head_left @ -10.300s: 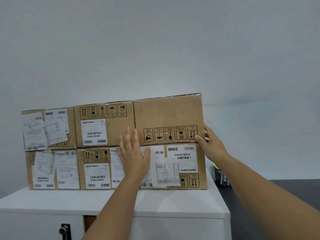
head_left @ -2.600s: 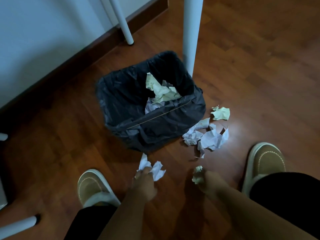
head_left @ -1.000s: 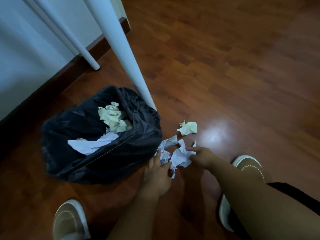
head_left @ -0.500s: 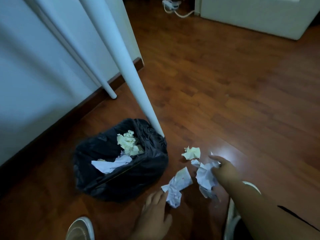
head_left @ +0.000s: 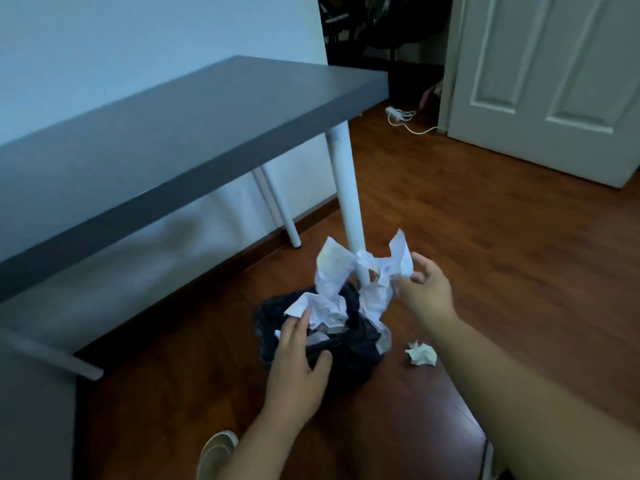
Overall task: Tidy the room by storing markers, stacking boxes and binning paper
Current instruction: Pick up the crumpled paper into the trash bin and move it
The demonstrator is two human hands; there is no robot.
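Grey rectangular tabletop (head_left: 166, 133) on white round legs fills the view from 9 to 11 o'clock, nothing on it. Below centre, at about 6 o'clock, the black bag-lined waste bin (head_left: 349, 355) sits on the brown wood floor (head_left: 485, 237) right beside the nearest table leg. Left hand (head_left: 299, 358) hangs over the bin's near rim, fingers loose and spread, fingertips touching a crumpled white paper sheet (head_left: 327, 289); looks like a release rather than a clamp, cannot tell if any grip remains. Right of it, a second crumpled white paper wad (head_left: 381, 285) hangs over the bin mouth, with the right hand (head_left: 424, 292) at its 3 o'clock side, fingers opened wide, paper just at the fingertips. Change: half a second ago both sheets lay on the floor beside the bin with the hands reaching; now they are up over the bin and apparently being dropped, and the head has risen so the tabletop shows. So the paper step is nearly done. One small crumpled pale paper ball (head_left: 421, 353) remains on the floor at the bin's 3 o'clock, not touching it; likely next pickup. White panelled door (head_left: 554, 81) at 1 o'clock, white cable (head_left: 403, 117) on the floor by it.
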